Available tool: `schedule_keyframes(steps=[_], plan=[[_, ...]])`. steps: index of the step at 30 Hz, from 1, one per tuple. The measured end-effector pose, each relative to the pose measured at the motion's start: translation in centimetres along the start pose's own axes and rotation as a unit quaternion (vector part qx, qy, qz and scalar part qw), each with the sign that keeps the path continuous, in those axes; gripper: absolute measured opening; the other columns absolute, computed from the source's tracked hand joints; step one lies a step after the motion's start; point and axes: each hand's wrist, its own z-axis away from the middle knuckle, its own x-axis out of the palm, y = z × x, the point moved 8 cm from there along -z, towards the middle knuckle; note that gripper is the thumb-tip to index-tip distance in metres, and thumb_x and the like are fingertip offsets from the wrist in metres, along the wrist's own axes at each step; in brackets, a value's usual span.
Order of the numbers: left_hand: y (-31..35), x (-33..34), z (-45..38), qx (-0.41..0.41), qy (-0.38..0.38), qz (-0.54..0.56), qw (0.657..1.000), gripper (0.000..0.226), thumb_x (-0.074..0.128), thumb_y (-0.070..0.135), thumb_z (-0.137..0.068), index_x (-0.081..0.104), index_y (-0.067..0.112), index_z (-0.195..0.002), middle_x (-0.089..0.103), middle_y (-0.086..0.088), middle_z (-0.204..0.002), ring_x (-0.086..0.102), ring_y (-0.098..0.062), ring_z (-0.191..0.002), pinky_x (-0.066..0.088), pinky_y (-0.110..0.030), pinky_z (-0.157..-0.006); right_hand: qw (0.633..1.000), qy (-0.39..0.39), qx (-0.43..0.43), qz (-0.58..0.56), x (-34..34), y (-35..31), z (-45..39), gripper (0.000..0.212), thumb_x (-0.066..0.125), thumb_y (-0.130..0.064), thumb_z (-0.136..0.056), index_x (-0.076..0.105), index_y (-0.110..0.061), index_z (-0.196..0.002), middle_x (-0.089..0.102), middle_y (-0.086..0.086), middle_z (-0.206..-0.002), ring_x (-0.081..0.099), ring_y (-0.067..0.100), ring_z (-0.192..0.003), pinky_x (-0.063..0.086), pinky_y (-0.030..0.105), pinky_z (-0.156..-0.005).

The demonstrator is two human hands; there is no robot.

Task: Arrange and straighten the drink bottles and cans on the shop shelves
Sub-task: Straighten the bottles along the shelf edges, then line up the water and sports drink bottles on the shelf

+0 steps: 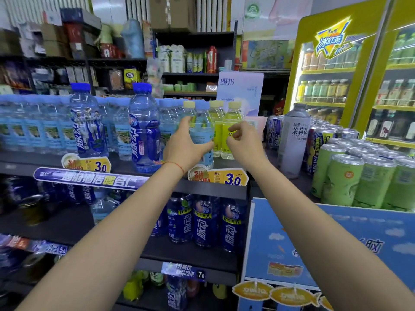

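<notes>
Blur softens the far-left rows of the top shelf, and the lower shelves are half hidden by both forearms. A pale blue bottle is clasped upright by the left hand, fingers curled round its body. Just right of that grip, the right hand hovers with fingers curled loosely on nothing, before yellow bottles partly masked by it.

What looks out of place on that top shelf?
Two big dark-blue bottles stand among the small pale-blue water bottles. The left hand grips a pale-blue bottle by the yellow bottles. Nothing looks spilled or damaged.
</notes>
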Motion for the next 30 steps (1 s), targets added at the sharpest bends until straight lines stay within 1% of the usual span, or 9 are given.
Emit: schedule_keyframes(steps=[4, 7, 10, 12, 14, 17, 21, 26, 30], plan=[[0.0, -0.5, 0.2, 0.005, -0.004, 0.046, 0.999, 0.086, 0.08, 0.04, -0.075, 0.034, 0.028, -0.145, 0.056, -0.002, -0.133, 0.055, -0.021, -0.114, 0.051, -0.039, -0.093, 0.998, -0.05, -0.027, -0.019, 0.8, -2.2, 2.4, 0.027, 0.056, -0.013, -0.092, 0.055, -0.012, -0.12, 0.057, 0.005, -0.106, 0.055, 0.021, -0.096, 0.046, 0.029, -0.075], [0.1, -1.1, 0.8, 0.012, -0.003, 0.081, 0.997, 0.086, 0.082, 0.036, -0.073, 0.035, 0.029, -0.144, 0.057, 0.002, -0.126, 0.055, -0.014, -0.107, 0.051, -0.035, -0.089, 0.994, -0.104, -0.032, 0.009, 2.0, -2.9, 3.6, 0.05, 0.06, -0.023, -0.094, 0.041, -0.015, -0.14, 0.054, 0.005, -0.125, 0.053, 0.017, -0.101, 0.051, 0.032, -0.078], [0.5, -2.3, 2.1, 0.04, 0.013, 0.12, 0.992, 0.086, 0.082, 0.04, -0.066, 0.038, 0.032, -0.139, 0.051, 0.014, -0.12, 0.058, -0.014, -0.11, 0.054, -0.042, -0.092, 0.989, -0.143, -0.028, 0.023, 3.2, -3.3, 4.3, 0.073, 0.07, -0.027, -0.088, 0.03, -0.016, -0.149, 0.053, 0.003, -0.136, 0.057, 0.019, -0.109, 0.052, 0.038, -0.087], [1.5, -4.2, 2.9, 0.077, 0.041, 0.145, 0.986, 0.08, 0.081, 0.042, -0.067, 0.038, 0.038, -0.134, 0.049, 0.018, -0.127, 0.058, -0.014, -0.116, 0.055, -0.044, -0.091, 0.991, -0.123, -0.061, 0.005, 3.0, -4.7, 4.7, 0.071, 0.076, -0.033, -0.083, 0.039, -0.017, -0.142, 0.059, -0.003, -0.128, 0.059, 0.014, -0.107, 0.049, 0.031, -0.084], [3.1, -6.7, 3.6, 0.125, 0.056, 0.175, 0.975, 0.076, 0.082, 0.033, -0.072, 0.037, 0.041, -0.132, 0.05, 0.015, -0.134, 0.058, -0.012, -0.118, 0.056, -0.041, -0.09, 0.991, -0.085, -0.098, -0.043, 2.4, -6.9, 5.3, 0.061, 0.079, -0.037, -0.081, 0.048, -0.022, -0.131, 0.062, -0.012, -0.116, 0.057, -0.004, -0.093, 0.047, 0.021, -0.077], [4.6, -10.4, 4.4, 0.164, 0.04, 0.205, 0.964, 0.079, 0.082, 0.017, -0.075, 0.037, 0.026, -0.139, 0.053, 0.0, -0.138, 0.058, -0.016, -0.12, 0.056, -0.036, -0.092, 0.982, -0.041, -0.15, -0.109, 2.0, -10.9, 6.6, 0.047, 0.081, -0.036, -0.077, 0.049, -0.029, -0.111, 0.06, -0.02, -0.097, 0.054, -0.016, -0.081, 0.044, 0.008, -0.065], [0.6, -14.0, 5.1, 0.059, 0.018, 0.296, 0.953, 0.07, 0.083, 0.016, -0.07, 0.046, 0.012, -0.129, 0.07, -0.011, -0.115, 0.069, -0.022, -0.103, 0.058, -0.038, -0.086, 0.972, -0.078, -0.167, -0.142, 6.1, -14.1, 8.9, 0.043, 0.085, -0.034, -0.073, 0.048, -0.031, -0.094, 0.06, -0.015, -0.084, 0.057, -0.01, -0.071, 0.04, 0.012, -0.059], [-7.9, -17.1, 6.1, -0.083, 0.012, 0.394, 0.915, 0.035, 0.07, 0.013, -0.088, 0.057, 0.011, -0.121, 0.069, -0.002, -0.105, 0.069, -0.015, -0.089, 0.056, -0.033, -0.08, 0.96, -0.176, -0.131, -0.176, 13.5, -16.5, 10.4, 0.044, 0.077, -0.054, -0.075, 0.055, -0.027, -0.102, 0.064, -0.012, -0.092, 0.059, -0.006, -0.076, 0.043, 0.014, -0.064], [-14.0, -20.0, 6.1, -0.138, 0.017, 0.468, 0.872, 0.088, 0.078, 0.033, -0.066, 0.043, -0.003, -0.139, 0.063, -0.02, -0.122, 0.065, -0.035, -0.103, 0.056, -0.044, -0.086, 0.949, -0.246, -0.088, -0.176, 19.1, -18.9, 10.7, 0.061, 0.068, -0.072, -0.07, 0.056, -0.024, -0.106, 0.065, 0.0, -0.098, 0.063, 0.017, -0.076, 0.053, 0.038, -0.063]])
